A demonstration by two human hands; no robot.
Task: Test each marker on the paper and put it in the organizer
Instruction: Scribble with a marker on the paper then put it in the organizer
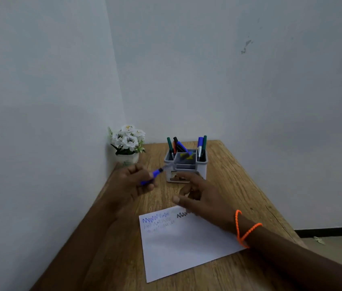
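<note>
My left hand (133, 182) is closed around a blue marker (154, 175) that points up and right toward the organizer (202, 168). The marker is blurred, so its tip is hard to make out. My right hand (201, 194) hovers with fingers spread above the top edge of the white paper (186, 244) and holds nothing. An orange cord is looped on that wrist. The paper carries blue, grey and black scribbles near its top. The white organizer stands behind both hands with green, red, black and blue markers upright in its compartments.
A small pot of white artificial flowers (128, 143) stands in the wall corner at the back left of the wooden table (239, 175). Walls close off the left and back. The table's right edge drops to the floor (334, 244).
</note>
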